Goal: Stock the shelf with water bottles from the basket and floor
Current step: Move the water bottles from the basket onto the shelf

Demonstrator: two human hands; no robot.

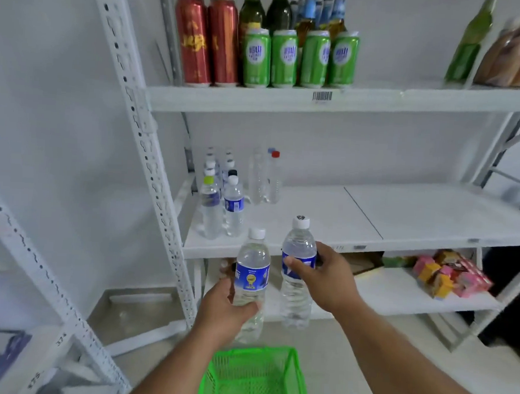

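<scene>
Gripping one upright water bottle each, the left hand point(222, 311) holds the blue-labelled bottle point(250, 282) low on its body and the right hand point(328, 277) wraps the taller bottle point(297, 269) at its label, both just before the middle shelf point(402, 216). Stocked bottles point(222, 201) cluster at that shelf's left end; green basket point(255, 377) sits on the floor below the hands.

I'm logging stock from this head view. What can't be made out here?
- Green basket: front cut off by the bottom edge.
- Back bottles on the middle shelf: hidden behind the front row, labels too small.
- Left hand: its fingers hidden behind the bottle.
- Barcode tag: blurred.
</scene>
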